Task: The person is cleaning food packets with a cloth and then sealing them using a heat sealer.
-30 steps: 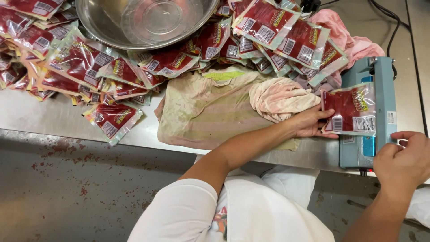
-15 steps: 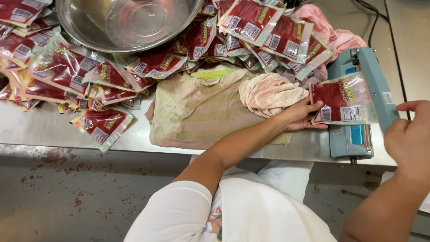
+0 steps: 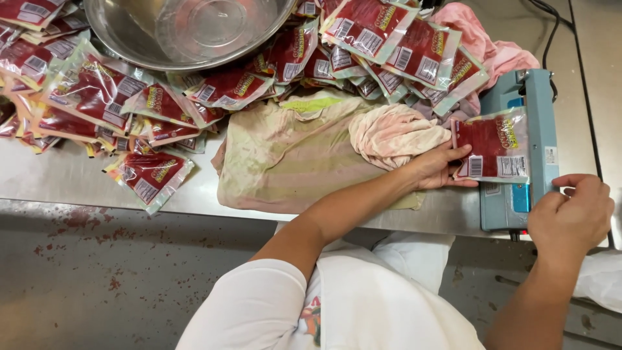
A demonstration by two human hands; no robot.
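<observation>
Left hand (image 3: 435,167) is flat on the near end of a red-filled clear pouch (image 3: 492,148), fingers spread and pinning it, not wrapped round it. The pouch lies across the blue heat sealer (image 3: 528,139) at the right end of the steel surface (image 3: 71,185), close to its front edge. Right hand (image 3: 570,217) sits at the sealer's near right corner, fingers curled onto the bar handle; whether it grips hard, I cannot tell.

To do this well, I'd say: keep the pouch mouth flat and unwrinkled across the sealing strip, keep the filling clear of it, and hold the pouch steady while the bar presses.

Just left of the pouch, a bunched pink cloth (image 3: 392,135) lies on a stained spread cloth (image 3: 291,159). Beyond that, a heap of filled pouches (image 3: 97,91) runs along the back and the left end, each packed with the same red contents. One lone pouch (image 3: 148,178) lies near the front edge. The big steel bowl (image 3: 194,29) at the back looks empty.
</observation>
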